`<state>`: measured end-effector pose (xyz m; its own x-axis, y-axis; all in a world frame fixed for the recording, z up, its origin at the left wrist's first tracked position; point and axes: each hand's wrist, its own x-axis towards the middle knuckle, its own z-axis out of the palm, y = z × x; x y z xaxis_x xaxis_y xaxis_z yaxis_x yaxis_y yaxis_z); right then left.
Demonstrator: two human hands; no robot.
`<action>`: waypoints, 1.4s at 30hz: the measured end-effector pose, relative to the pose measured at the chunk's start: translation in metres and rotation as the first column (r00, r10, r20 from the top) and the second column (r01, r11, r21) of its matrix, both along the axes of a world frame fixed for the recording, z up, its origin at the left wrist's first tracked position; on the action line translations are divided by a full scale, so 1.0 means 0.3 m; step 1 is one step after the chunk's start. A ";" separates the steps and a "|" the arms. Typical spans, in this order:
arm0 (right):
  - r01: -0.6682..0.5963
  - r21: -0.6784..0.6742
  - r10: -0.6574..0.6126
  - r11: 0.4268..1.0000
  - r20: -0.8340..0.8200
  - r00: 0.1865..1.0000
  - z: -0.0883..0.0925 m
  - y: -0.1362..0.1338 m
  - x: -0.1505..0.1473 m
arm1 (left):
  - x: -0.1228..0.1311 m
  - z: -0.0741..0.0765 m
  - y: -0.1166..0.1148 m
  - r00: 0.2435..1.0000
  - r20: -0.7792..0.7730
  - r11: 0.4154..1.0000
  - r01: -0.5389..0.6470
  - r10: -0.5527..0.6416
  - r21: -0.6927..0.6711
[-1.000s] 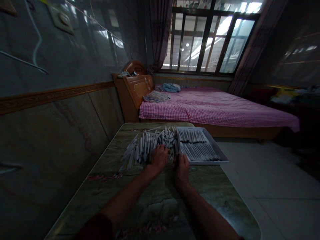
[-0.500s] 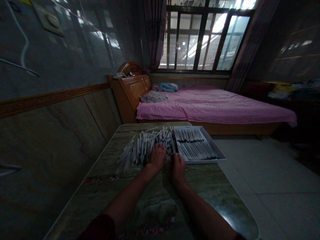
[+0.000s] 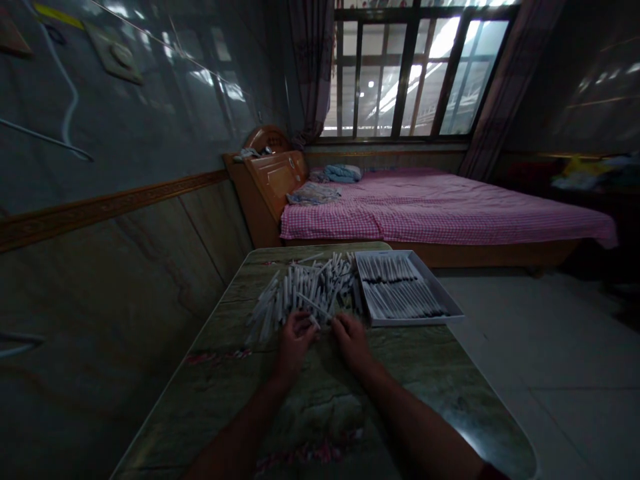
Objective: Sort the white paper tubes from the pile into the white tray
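Observation:
My right hand [image 3: 351, 339] pinches the near end of a slim white pen-like stick [image 3: 313, 305], which slants up and left over the pile. My left hand [image 3: 294, 340] is curled, with a short pale piece [image 3: 315, 323], perhaps a cap, between thumb and fingers. Just beyond both hands lies a loose pile of white pen-like sticks [image 3: 305, 283], some with dark ends. To the right of my right hand, a shallow white box [image 3: 440, 293] holds two rows of similar sticks laid side by side, with dark tips.
The marbled table [image 3: 310, 407] carries the pile and the box, which sits at its right edge. Behind it stands a bed [image 3: 425, 207] with a pink checked cover and a wooden headboard [image 3: 273, 177]. A tiled wall [image 3: 100, 300] runs along the left.
Both hands have drawn back toward me from the pile and the box edge. A stick now stretches from my right hand, and a short piece shows in my left. The view has shifted slightly.

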<state>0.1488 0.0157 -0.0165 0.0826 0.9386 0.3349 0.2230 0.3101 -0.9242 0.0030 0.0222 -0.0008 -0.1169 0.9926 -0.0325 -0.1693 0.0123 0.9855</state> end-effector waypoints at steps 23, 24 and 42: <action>-0.093 0.114 0.045 0.989 0.364 0.930 -0.009 -0.041 0.014 | -0.149 0.011 0.044 0.717 0.649 0.965 -0.144 0.254 -0.218; -0.072 0.112 0.025 0.991 0.368 0.929 -0.010 -0.039 0.014 | -0.149 0.013 0.042 0.717 0.649 0.965 -0.142 0.255 -0.221; -0.068 0.128 0.006 0.989 0.428 0.904 -0.017 -0.038 0.012 | -0.163 -0.043 0.055 0.824 0.526 0.978 -0.186 0.210 -0.098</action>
<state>0.1525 0.0042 -0.0216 -0.1303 0.8806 0.4555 0.5713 0.4422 -0.6914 -0.0459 0.0388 -0.0137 -0.2639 0.9465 -0.1859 -0.6690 -0.0408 0.7422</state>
